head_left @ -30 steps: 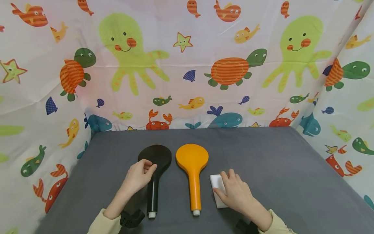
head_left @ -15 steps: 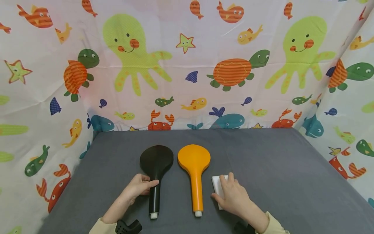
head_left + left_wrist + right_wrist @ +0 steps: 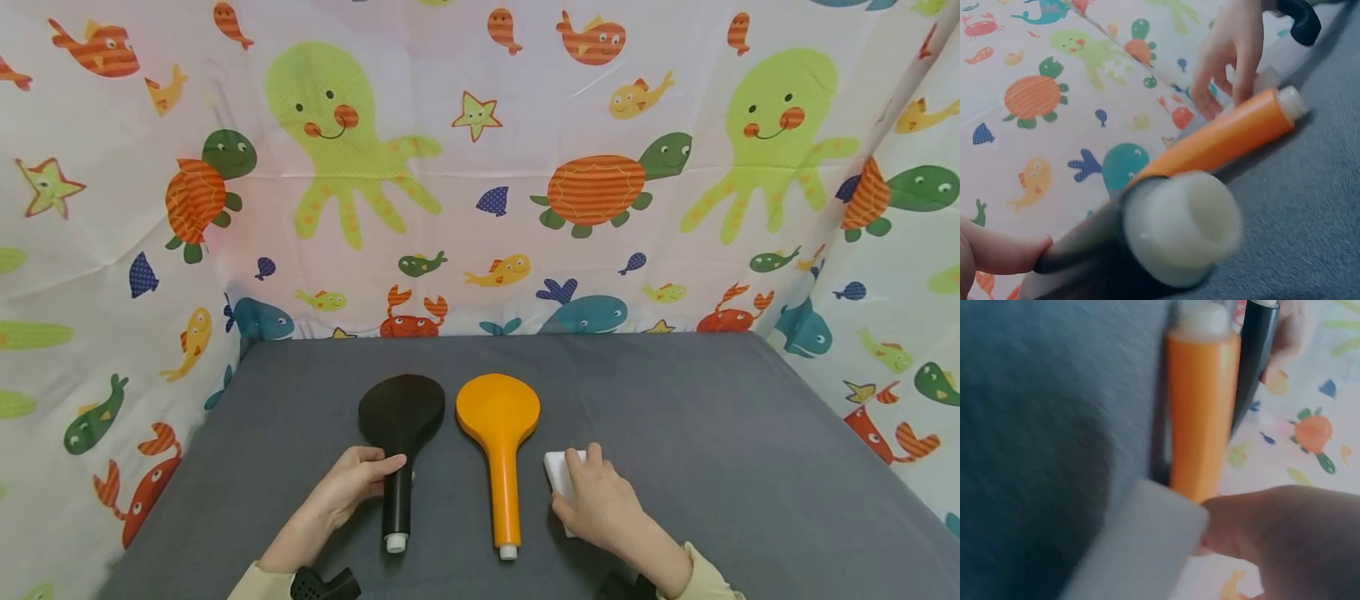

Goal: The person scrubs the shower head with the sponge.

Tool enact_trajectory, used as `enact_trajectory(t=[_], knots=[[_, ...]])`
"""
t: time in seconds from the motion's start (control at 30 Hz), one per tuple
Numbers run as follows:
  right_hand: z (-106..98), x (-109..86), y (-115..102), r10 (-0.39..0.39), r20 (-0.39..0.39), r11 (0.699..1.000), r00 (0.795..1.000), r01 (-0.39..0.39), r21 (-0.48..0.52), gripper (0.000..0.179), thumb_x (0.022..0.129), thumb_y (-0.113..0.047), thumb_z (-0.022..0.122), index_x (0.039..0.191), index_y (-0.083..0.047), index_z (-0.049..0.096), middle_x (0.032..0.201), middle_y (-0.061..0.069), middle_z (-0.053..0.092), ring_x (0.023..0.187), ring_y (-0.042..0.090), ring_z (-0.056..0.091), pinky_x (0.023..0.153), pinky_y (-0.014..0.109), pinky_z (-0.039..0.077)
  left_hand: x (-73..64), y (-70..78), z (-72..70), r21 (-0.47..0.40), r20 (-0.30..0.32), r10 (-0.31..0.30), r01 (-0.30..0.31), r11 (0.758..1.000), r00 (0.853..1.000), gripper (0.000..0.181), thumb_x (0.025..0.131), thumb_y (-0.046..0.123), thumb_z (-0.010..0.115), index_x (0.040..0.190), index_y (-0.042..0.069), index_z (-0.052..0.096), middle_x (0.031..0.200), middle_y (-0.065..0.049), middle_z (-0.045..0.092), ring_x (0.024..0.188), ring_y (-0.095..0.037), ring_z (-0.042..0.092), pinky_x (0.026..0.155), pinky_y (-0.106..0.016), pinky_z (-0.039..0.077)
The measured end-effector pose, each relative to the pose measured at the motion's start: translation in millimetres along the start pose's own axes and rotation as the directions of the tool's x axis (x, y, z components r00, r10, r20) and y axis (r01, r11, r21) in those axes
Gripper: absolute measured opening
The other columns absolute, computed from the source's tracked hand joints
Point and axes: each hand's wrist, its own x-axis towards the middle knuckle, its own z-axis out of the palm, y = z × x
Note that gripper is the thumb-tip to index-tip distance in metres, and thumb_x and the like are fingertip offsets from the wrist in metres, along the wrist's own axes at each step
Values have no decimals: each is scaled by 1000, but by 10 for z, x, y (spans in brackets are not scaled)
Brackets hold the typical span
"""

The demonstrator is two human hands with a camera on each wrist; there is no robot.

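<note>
In the head view my left hand (image 3: 352, 487) grips a black paddle (image 3: 401, 408) with a round flat head, just below where the head narrows into the handle. Its thumb lies over the top of the handle; the other fingers are mostly hidden beneath. A white cap-like end (image 3: 1191, 225) of this handle looms large in the left wrist view. An orange paddle (image 3: 498, 408) of the same shape lies parallel to its right, untouched. Farther right, my right hand (image 3: 603, 504) holds a flat white block (image 3: 557, 471), thumb at its near left side and fingers over the top.
Grey cloth (image 3: 697, 417) covers the table. A white curtain (image 3: 450, 192) printed with sea animals stands behind it and along both sides. Each wrist carries a black strap-like mount (image 3: 325, 583), and the sleeves are pale yellow.
My left hand has come down from the black paddle's head to its handle and taken hold; the handle end has risen slightly. My right thumb has drawn in against the white block.
</note>
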Motion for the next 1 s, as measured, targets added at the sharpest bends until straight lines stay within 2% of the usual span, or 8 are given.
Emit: enact_trajectory(t=[0.1, 0.2, 0.37, 0.53, 0.67, 0.77, 0.83, 1.0], knots=[[-95, 56, -12, -31, -125, 999, 992, 32, 0, 44, 77, -24, 68, 113, -2, 55, 107, 22, 45, 67, 24, 49, 43, 31, 41, -5, 58, 37, -28, 17, 45, -44, 999, 999, 66, 93, 15, 56, 128, -28, 20, 118, -37, 49, 91, -29, 65, 84, -37, 50], [-187, 152, -77, -118, -324, 992, 939, 126, 2, 41, 77, -22, 67, 114, -5, 57, 112, 21, 46, 71, 25, 51, 44, 29, 44, -8, 134, 120, -13, 4, 87, -87, 996, 996, 55, 92, 14, 57, 126, -21, 33, 115, -32, 53, 91, -27, 65, 82, -35, 51], [-328, 326, -352, -356, -521, 915, 775, 404, -25, 41, 78, -19, 66, 116, -8, 57, 120, 16, 49, 90, 29, 52, 63, 37, 49, -5, 259, 323, 79, -40, 196, -192, 978, 980, 46, 88, 13, 64, 123, -10, 47, 108, -20, 60, 93, -24, 62, 83, -34, 49], [-338, 453, -639, -587, -537, 775, 605, 612, -157, 33, 85, -21, 66, 115, -11, 58, 131, 15, 47, 111, 32, 48, 83, 46, 46, -23, 349, 502, 185, -32, 319, -308, 933, 947, 50, 85, 13, 67, 128, -4, 47, 120, -19, 56, 107, -29, 57, 87, -39, 48], [-311, 551, -738, -687, -531, 686, 496, 684, -249, 35, 85, -21, 68, 119, -13, 60, 134, 16, 46, 119, 34, 45, 90, 45, 43, -42, 372, 570, 242, 37, 406, -402, 883, 913, 49, 86, 11, 66, 129, -3, 46, 116, -19, 58, 102, -28, 58, 82, -32, 50], [-351, 643, -731, -719, -524, 655, 457, 698, -289, 36, 86, -21, 67, 121, -14, 61, 136, 15, 45, 124, 34, 42, 92, 43, 41, -46, 367, 597, 237, 95, 454, -463, 854, 886, 46, 87, 11, 65, 128, -2, 46, 113, -18, 59, 98, -27, 60, 80, -27, 51], [-412, 714, -701, -711, -539, 662, 452, 687, -298, 36, 87, -24, 66, 122, -13, 61, 137, 16, 45, 124, 34, 41, 93, 43, 40, -47, 360, 611, 231, 112, 473, -486, 843, 874, 45, 87, 11, 65, 127, -1, 47, 114, -17, 60, 101, -25, 61, 82, -27, 50], [-606, 903, -594, -543, -651, 782, 530, 602, -162, 40, 88, -22, 64, 126, -10, 58, 138, 18, 43, 123, 36, 40, 97, 49, 35, -68, 343, 630, 312, 111, 499, -507, 804, 859, 42, 87, 14, 65, 125, 4, 52, 113, -12, 62, 100, -22, 61, 84, -29, 50]])
